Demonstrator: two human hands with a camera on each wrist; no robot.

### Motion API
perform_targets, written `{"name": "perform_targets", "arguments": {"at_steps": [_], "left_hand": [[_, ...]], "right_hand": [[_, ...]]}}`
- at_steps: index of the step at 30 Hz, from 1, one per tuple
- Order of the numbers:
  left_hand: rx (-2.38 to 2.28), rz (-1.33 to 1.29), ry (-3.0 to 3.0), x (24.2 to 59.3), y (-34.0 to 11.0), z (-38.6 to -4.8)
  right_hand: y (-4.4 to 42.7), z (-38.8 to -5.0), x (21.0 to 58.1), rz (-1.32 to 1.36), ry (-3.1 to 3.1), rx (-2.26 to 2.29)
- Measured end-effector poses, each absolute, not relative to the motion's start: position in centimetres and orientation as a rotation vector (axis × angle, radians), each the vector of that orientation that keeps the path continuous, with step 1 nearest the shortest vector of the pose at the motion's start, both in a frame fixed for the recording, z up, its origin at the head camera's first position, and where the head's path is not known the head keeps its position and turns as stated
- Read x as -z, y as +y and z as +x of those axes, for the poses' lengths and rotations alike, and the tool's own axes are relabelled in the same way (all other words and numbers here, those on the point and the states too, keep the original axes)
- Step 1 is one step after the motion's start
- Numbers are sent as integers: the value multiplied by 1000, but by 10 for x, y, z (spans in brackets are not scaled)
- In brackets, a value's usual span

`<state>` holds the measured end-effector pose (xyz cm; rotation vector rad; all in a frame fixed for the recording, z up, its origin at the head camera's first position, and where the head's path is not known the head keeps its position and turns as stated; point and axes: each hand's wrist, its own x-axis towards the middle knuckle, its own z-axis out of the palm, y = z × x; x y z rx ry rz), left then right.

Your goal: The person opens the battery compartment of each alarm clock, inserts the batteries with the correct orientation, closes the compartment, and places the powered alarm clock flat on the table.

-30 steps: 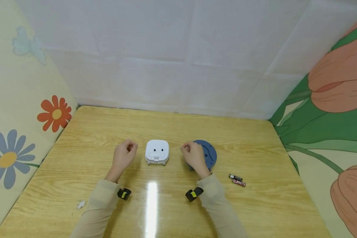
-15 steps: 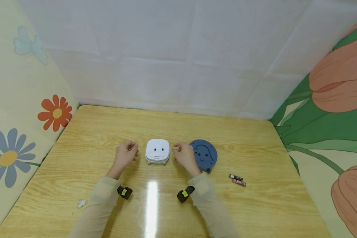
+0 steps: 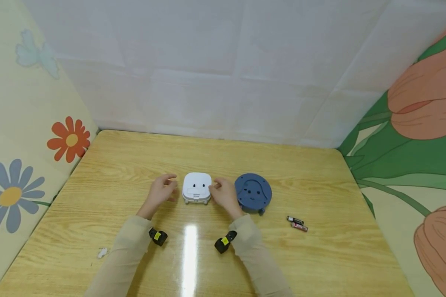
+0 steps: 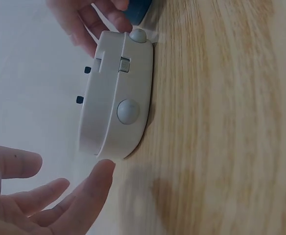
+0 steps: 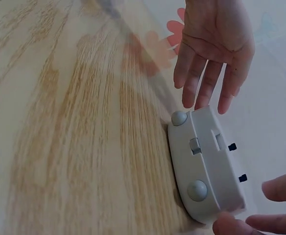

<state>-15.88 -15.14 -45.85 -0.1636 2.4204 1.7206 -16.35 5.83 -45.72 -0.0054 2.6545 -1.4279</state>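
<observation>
Pale cloth (image 3: 193, 62) and a flower-printed panel (image 3: 423, 173) stand around a wood-grain table (image 3: 319, 177). From the head camera, a white box (image 3: 196, 179) lies flat on the table between the left hand (image 3: 160, 192) and the right hand (image 3: 224, 194); the left is just beside it, the right at its edge. A blue disc (image 3: 253, 200) lies just past the right hand, with two loose batteries (image 3: 300, 227) farther right.

The left wrist camera shows the left fingers spread wide and holding nothing; whether a fingertip touches the box, I cannot tell. Its catch (image 4: 125, 64) looks fastened.

In the right wrist camera, the right thumb and fingers stand apart at the box's corner, perhaps touching it, without a firm hold.

Reaching the box seems nearly done; gripping it with both hands appears left, and it rests unlifted.
</observation>
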Motion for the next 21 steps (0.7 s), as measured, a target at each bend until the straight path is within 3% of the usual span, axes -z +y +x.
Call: {"name": "perform_targets", "arguments": {"at_steps": [21], "left_hand": [[-1664, -106, 2294, 466, -142, -168]], "right_hand": [[49, -167, 468, 203, 2435, 1571]]}}
